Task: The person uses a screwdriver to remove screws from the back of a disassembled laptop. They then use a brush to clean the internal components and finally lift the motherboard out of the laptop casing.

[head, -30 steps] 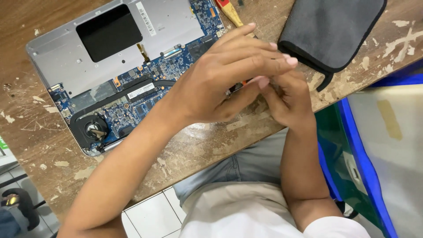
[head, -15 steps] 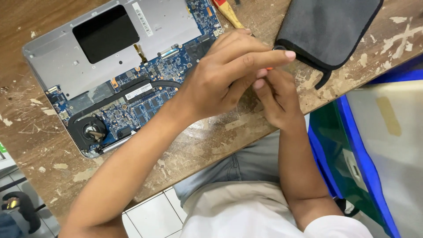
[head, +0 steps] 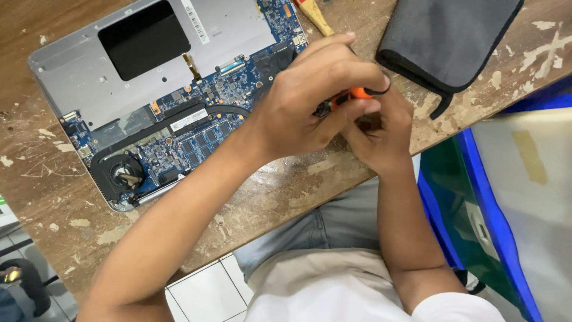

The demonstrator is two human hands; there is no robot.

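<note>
Both my hands pinch a small orange tool.
My left hand [head: 310, 101] and right hand [head: 378, 134] close on the orange tool [head: 351, 95] above the table [head: 286, 191], beside the opened laptop [head: 173, 95].

Opened laptop [head: 179, 101] lies on the table [head: 286, 197], pouch [head: 447, 42] to its right.

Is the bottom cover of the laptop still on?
No, the laptop lies open on the wooden table, showing its blue circuit board and black fan.
</note>
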